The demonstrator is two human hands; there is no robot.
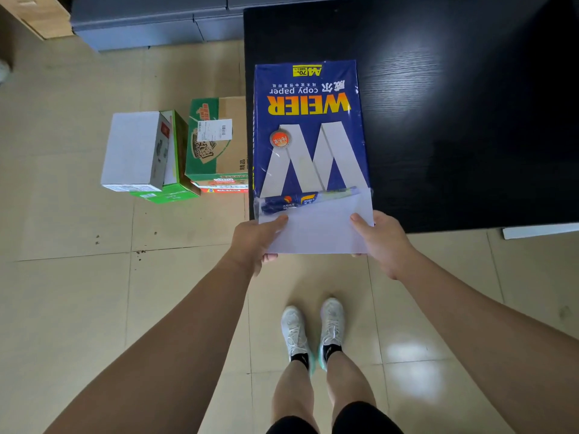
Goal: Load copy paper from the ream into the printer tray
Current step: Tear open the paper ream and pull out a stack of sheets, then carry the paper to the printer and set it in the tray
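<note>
A blue ream of copy paper (pixel 310 130) lies on the black table (pixel 454 120), its near end torn open. A stack of white sheets (pixel 316 227) sticks out of that open end past the table's front edge. My left hand (pixel 255 241) grips the stack's left side, thumb on top and fingers underneath. My right hand (pixel 380 238) grips the right side the same way. No printer tray is in view.
Cardboard boxes stand on the tiled floor left of the table: a white one (pixel 134 150) on a green one (pixel 175 189), and a green-and-brown one (pixel 217 139). Grey cabinets (pixel 150 23) line the back. My feet in white shoes (pixel 311 333) stand below the hands.
</note>
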